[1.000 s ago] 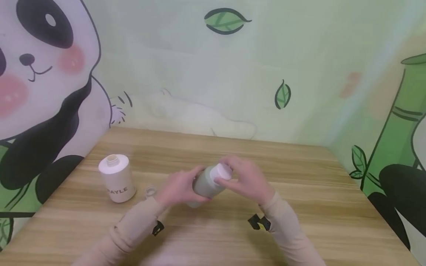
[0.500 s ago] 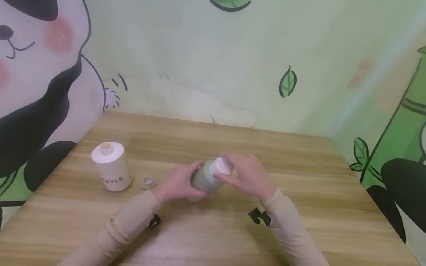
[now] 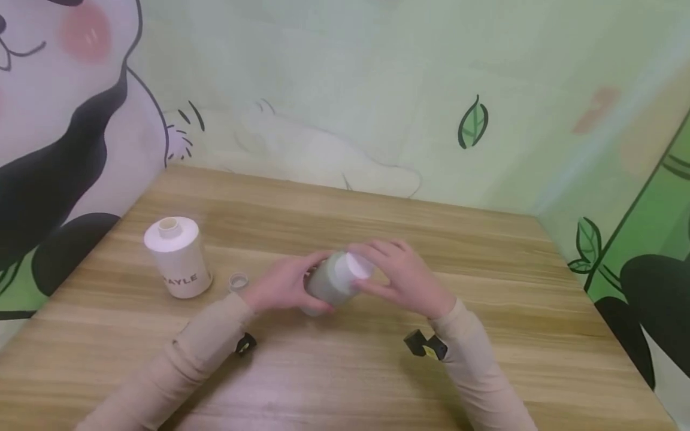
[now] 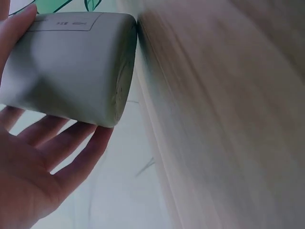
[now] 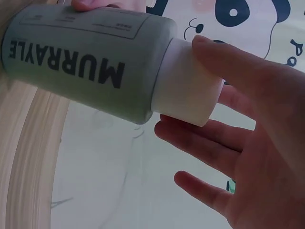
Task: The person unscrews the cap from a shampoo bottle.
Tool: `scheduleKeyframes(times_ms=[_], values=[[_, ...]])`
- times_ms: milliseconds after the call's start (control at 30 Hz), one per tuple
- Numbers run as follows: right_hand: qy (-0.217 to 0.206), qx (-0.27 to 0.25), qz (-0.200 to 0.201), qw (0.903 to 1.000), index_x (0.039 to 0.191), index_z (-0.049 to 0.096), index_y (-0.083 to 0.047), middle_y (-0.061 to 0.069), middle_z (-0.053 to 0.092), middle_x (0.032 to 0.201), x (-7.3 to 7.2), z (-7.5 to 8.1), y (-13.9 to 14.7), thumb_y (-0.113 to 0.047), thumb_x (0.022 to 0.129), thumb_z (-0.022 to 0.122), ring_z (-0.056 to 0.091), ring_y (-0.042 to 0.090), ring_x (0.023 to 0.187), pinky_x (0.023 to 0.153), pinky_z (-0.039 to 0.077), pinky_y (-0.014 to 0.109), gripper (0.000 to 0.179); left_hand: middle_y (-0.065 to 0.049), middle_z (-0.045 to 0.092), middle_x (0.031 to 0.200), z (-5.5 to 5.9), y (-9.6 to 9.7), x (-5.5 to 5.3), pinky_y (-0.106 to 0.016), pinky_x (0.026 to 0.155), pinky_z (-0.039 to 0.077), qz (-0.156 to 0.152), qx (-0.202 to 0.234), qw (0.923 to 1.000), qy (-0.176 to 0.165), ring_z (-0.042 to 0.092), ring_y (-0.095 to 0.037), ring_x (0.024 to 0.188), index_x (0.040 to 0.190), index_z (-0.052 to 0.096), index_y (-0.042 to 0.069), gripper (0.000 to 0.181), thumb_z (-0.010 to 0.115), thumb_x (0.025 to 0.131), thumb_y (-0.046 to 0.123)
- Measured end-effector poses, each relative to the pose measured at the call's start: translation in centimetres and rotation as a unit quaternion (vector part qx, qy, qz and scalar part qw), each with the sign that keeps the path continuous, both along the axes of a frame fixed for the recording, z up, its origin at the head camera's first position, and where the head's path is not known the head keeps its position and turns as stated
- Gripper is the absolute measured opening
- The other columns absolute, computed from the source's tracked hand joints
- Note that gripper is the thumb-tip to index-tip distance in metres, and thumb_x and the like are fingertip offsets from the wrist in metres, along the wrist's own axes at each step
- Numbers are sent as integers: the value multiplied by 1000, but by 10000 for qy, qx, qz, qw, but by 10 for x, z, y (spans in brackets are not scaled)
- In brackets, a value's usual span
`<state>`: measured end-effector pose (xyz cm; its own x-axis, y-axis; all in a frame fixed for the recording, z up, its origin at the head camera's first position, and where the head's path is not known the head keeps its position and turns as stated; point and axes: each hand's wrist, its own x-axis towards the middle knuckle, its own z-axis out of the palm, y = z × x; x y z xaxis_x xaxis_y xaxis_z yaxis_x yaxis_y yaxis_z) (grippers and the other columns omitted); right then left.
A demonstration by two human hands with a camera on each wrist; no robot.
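Observation:
A grey-green bottle with MURRAYLE lettering and a white cap leans to the right, low over the wooden table. My left hand grips its body, thumb on the near side and fingers round the far side. In the left wrist view the bottle's base edge comes right down to the table surface. My right hand pinches the white cap between thumb and fingers; its little finger stands away from it. Left of the hands, a white bottle stands upright with its neck uncapped. Beside it lies a small round translucent cap-like piece.
The wooden table reaches back to a pale green wall painted with pandas, leaves and bamboo. Black camera mounts hang under both sleeved wrists.
The head view has tipped downward, so everything sits higher in it. Both hands keep hold of the bottle and cap, and the right fingers have shifted slightly round the cap.

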<state>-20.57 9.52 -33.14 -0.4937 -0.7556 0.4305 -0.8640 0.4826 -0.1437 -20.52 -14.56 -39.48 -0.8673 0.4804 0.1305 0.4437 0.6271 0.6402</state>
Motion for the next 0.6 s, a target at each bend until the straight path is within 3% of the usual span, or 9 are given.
scheduleKeyframes(times_ms=[200, 333, 433, 600], values=[[-287, -62, -509, 9983, 129, 58, -8, 7, 66, 125, 2, 4, 1, -36, 84, 73, 62, 22, 115, 96, 45, 48, 55, -9, 68, 119, 3, 2, 0, -42, 88, 52, 2, -54, 10000, 51, 65, -23, 104, 144, 43, 20, 92, 86, 66, 43], [-206, -199, -893, 9956, 125, 61, -8, 5, 69, 120, 2, 7, 2, -38, 84, 73, 65, 20, 108, 92, 45, 45, 53, -10, 67, 122, 6, 2, 0, -45, 91, 52, 57, 3, 10000, -79, 64, -25, 106, 144, 43, 18, 92, 86, 66, 41], [-66, -248, -955, 9951, 121, 62, -9, 4, 71, 113, 2, 8, 1, -37, 84, 72, 66, 18, 100, 88, 45, 43, 48, -10, 67, 122, 6, 2, 0, -46, 92, 52, 76, 3, 9999, -128, 64, -26, 107, 143, 43, 19, 91, 87, 66, 40], [95, -277, -850, 9960, 116, 65, -10, 4, 71, 112, 4, 6, -1, -36, 83, 72, 66, 18, 101, 89, 47, 43, 43, -10, 67, 121, 5, 4, 1, -45, 91, 52, 30, -123, 9999, -87, 64, -25, 106, 144, 42, 19, 91, 86, 67, 40]])
